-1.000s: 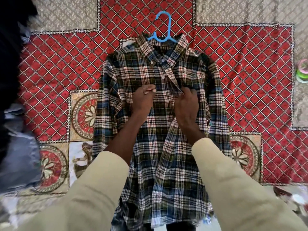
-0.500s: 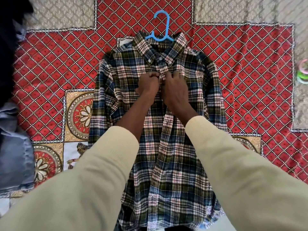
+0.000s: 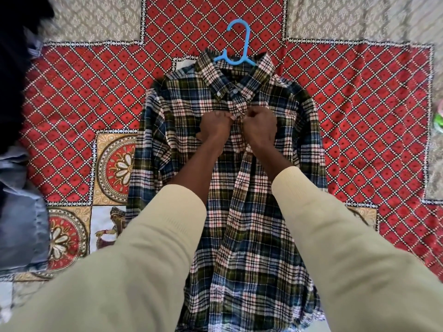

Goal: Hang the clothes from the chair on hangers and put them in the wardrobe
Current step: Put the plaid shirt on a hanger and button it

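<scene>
1. A plaid shirt (image 3: 239,188) lies flat, front up, on a red patterned bedspread (image 3: 359,116), collar at the far end and hem toward the person.
2. A blue plastic hanger (image 3: 236,44) sits inside the shirt; only its hook and the top of its shoulders show above the collar, resting on the spread.
3. The left hand (image 3: 215,128) is curled, pinching the left edge of the shirt's front placket just below the collar.
4. The right hand (image 3: 260,127) is curled too, pinching the opposite edge of the placket; the two hands are close together, nearly touching, at the upper chest.
5. Both forearms come out of cream sleeves (image 3: 335,236) that cover the lower sides of the shirt.
6. At the left edge lies a heap of greyish-blue and dark cloth (image 3: 21,212), blurred; what garments these are I cannot tell.
</scene>
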